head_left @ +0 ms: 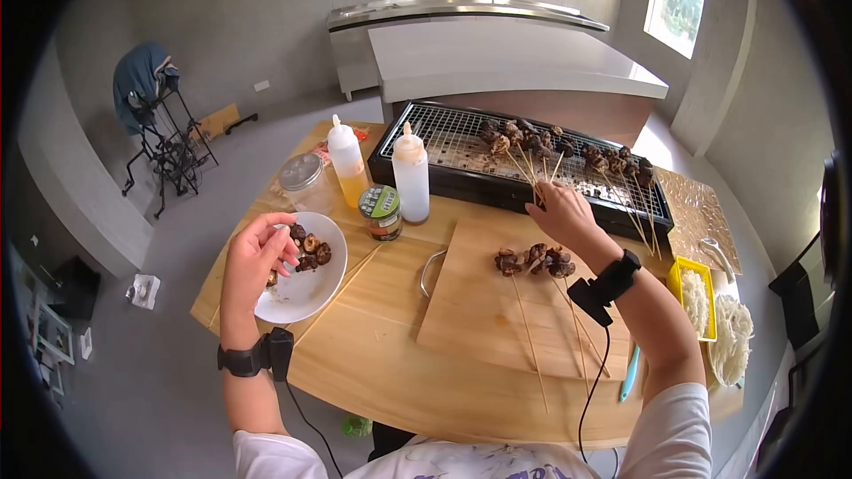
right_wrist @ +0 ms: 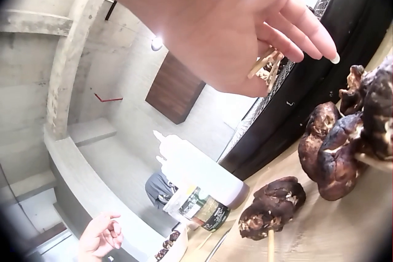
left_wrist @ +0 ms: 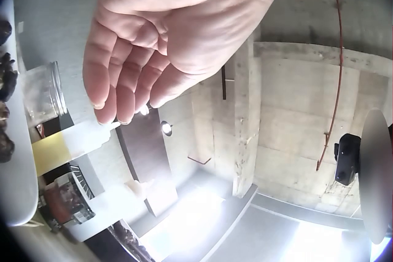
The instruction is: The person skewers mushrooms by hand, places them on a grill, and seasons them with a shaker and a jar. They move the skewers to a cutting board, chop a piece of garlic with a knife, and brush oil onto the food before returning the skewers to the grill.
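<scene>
My right hand (head_left: 565, 210) reaches over the front edge of the grill (head_left: 444, 137) and pinches the ends of several bamboo skewers. Dark browned mushrooms (head_left: 501, 135) are threaded on their far ends, over the wire grate. In the right wrist view the skewer ends (right_wrist: 268, 65) poke out between thumb and fingers. At the left, my left hand (head_left: 255, 253) hovers over a white plate (head_left: 297, 306), its fingers loosely bent with nothing between them. Several browned mushroom pieces (head_left: 312, 253) lie on that plate, partly hidden by the hand.
Mushroom skewers (head_left: 537, 259) lie on a wooden board (head_left: 461, 319). More skewers (head_left: 621, 164) rest on the grill's right end. Two squeeze bottles (head_left: 411, 182), a green-lidded jar (head_left: 383, 213) and a clear jar (head_left: 303, 179) stand behind the plate. A yellow tray (head_left: 676, 288) sits far right.
</scene>
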Demonstrator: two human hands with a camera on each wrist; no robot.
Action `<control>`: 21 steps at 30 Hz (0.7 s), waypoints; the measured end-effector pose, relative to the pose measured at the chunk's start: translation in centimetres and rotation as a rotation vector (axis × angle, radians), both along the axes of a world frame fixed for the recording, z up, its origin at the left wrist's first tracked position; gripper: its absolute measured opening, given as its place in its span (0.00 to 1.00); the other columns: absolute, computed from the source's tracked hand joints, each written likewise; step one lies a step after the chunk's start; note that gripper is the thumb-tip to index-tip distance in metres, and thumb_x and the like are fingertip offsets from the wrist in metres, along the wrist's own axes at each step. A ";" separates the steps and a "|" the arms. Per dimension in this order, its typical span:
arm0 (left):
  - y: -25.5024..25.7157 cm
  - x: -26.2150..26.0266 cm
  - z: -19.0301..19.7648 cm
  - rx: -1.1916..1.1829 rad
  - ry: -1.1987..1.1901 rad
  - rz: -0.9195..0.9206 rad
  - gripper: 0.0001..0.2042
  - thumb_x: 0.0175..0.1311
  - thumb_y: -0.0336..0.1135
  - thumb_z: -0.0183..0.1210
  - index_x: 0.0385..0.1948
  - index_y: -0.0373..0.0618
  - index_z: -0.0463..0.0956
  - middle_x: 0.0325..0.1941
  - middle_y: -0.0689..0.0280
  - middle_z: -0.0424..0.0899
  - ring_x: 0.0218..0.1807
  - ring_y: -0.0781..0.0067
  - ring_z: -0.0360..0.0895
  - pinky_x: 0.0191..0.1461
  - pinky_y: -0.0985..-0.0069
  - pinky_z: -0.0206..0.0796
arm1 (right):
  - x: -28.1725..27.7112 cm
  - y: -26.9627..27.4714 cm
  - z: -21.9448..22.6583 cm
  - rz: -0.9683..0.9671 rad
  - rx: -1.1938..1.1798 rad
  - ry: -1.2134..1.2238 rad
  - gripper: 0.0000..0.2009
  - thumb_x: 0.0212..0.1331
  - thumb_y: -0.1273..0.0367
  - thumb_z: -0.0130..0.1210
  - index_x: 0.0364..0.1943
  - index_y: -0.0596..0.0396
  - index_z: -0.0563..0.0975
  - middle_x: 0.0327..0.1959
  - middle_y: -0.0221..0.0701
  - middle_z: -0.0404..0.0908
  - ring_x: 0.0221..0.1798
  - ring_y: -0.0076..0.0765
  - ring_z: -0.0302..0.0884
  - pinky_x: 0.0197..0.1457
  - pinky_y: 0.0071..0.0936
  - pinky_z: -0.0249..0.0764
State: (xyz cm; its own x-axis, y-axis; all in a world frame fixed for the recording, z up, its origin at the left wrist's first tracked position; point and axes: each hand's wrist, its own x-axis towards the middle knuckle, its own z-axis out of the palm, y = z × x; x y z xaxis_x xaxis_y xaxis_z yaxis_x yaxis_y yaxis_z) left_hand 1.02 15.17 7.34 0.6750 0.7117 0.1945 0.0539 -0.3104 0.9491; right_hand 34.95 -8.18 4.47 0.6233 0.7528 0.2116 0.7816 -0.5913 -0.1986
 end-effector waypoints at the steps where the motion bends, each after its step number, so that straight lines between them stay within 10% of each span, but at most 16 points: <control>1: -0.1 0.2 -0.1 -0.002 -0.001 0.000 0.10 0.64 0.32 0.49 0.42 0.40 0.73 0.24 0.68 0.75 0.23 0.83 0.72 0.24 0.87 0.65 | 0.0 -0.1 0.0 0.000 -0.002 -0.001 0.17 0.51 0.58 0.55 0.32 0.60 0.72 0.34 0.43 0.75 0.39 0.49 0.75 0.42 0.40 0.71; 21: -0.2 -2.1 -2.5 -0.043 0.082 -0.040 0.09 0.64 0.31 0.48 0.40 0.39 0.73 0.23 0.67 0.75 0.24 0.82 0.72 0.23 0.85 0.65 | 1.2 -1.9 -0.6 0.200 0.185 -0.113 0.11 0.56 0.68 0.50 0.39 0.61 0.72 0.31 0.45 0.75 0.34 0.49 0.75 0.39 0.38 0.73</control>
